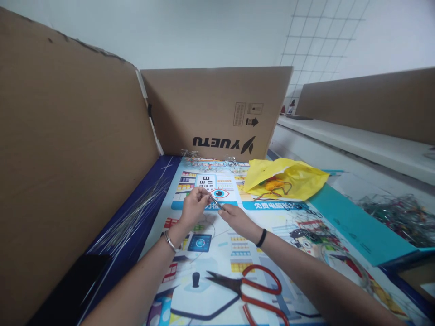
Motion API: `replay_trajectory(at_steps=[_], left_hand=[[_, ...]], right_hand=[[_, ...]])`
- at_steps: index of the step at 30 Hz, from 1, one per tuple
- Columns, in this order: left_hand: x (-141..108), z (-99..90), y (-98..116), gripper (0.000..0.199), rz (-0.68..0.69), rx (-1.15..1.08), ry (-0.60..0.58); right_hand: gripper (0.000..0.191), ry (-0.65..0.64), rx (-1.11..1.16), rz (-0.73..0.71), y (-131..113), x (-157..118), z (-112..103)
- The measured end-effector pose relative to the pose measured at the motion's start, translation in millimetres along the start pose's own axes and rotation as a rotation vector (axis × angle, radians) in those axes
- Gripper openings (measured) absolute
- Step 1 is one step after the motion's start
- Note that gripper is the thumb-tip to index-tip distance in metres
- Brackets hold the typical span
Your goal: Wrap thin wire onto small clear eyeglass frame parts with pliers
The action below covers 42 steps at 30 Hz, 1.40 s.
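Observation:
My left hand [195,206] is closed in a pinch above the printed sheet, but what its fingertips hold is too small to make out. Close by, my right hand [236,219] grips a slim metal tool [215,201] whose tip points up at the left fingertips. A faint thin wire [214,231] curves below both hands. Nearer to me, scissors with red handles [242,289] lie with the blades parted and pointing left. The printed sheet [217,246] covers the table beneath everything.
Long thin metal wires [131,215] lie along the left side, by a black object [73,285]. A yellow bag [288,174] holds orange cord. Cardboard walls [210,99] stand left and behind. Tangled wire pieces [404,222] are heaped at right; more wire bits [231,162] lie at the back.

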<state>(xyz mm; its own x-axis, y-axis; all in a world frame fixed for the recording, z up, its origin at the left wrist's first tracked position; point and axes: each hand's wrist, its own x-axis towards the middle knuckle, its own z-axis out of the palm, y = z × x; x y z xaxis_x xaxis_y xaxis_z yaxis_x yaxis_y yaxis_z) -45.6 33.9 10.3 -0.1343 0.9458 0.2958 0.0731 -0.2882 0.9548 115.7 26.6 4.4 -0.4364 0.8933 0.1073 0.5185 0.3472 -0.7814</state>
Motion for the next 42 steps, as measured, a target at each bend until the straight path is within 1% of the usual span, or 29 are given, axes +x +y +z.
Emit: replay_trajectory(at_steps=[5, 9, 14, 17, 20, 25, 28, 31, 33, 36, 42], left_hand=[[0, -4.3, -1, 0.002, 0.067, 0.163, -0.058], [2, -8.7, -1, 0.005, 0.103, 0.255, -0.100], [4, -14.8, 2, 0.008, 0.099, 0.293, -0.177], [6, -18.0, 2, 0.008, 0.083, 0.309, -0.240], [7, -20.6, 1, 0.006, 0.066, 0.301, -0.268], [5, -22.2, 3, 0.004, 0.064, 0.307, -0.331], [5, -19.6, 3, 0.003, 0.006, 0.256, -0.363], [5, -15.9, -2, 0.009, -0.081, 0.179, -0.331], [5, -14.1, -6, 0.013, -0.113, 0.125, -0.296], [5, -12.3, -8, 0.015, -0.133, 0.082, -0.259], [5, -9.9, -3, 0.014, -0.151, 0.045, -0.212]], right_hand=[[0.027, -0.036, -0.028, -0.029, 0, 0, -4], [0.026, -0.054, -0.019, -0.037, 2, -1, -7], [0.027, -0.096, -0.032, -0.038, 2, 0, -11], [0.027, -0.108, -0.066, -0.046, 2, -1, -14], [0.027, -0.126, -0.098, -0.070, 1, -1, -16], [0.024, -0.152, -0.244, -0.107, 1, -2, -23], [0.022, -0.178, -0.335, -0.128, 1, -2, -27], [0.021, -0.217, -0.356, -0.116, 2, -2, -28], [0.020, -0.218, -0.352, -0.094, 3, -1, -27], [0.021, -0.206, -0.334, -0.072, 4, -1, -25], [0.021, -0.159, -0.294, -0.010, 4, 0, -23]])
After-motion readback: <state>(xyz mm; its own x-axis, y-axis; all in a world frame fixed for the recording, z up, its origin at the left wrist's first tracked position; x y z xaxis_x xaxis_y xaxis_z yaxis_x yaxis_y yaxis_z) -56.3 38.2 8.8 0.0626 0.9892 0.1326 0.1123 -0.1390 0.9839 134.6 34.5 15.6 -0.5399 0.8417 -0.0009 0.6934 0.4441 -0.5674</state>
